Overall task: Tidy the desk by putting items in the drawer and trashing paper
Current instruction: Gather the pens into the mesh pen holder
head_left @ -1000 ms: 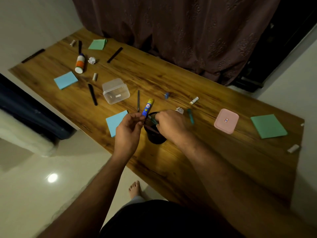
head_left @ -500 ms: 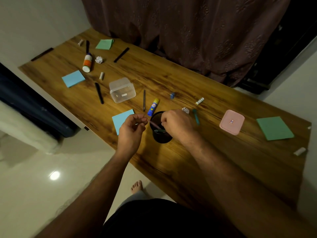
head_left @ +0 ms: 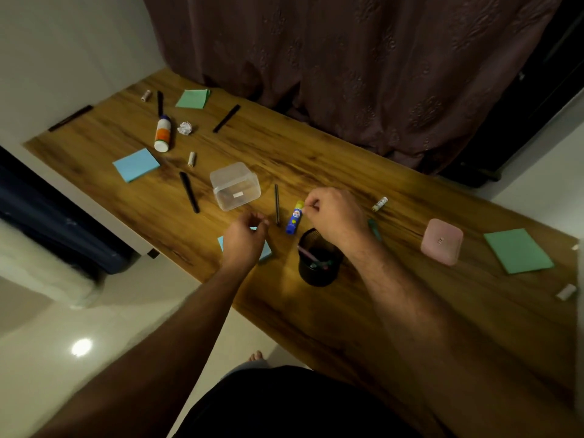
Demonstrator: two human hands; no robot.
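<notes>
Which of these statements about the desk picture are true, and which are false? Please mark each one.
1. The black round pen cup stands upright and holds pens. True.
2. The clear plastic box lies on the floor. False: it sits on the wooden desk.
3. The right hand reaches at the blue glue stick with a yellow cap. True.
4. The crumpled white paper ball is inside the pen cup. False: it lies far off, beside the white bottle with an orange label.
5. The pink square lidded box is right of the cup. True.
</notes>
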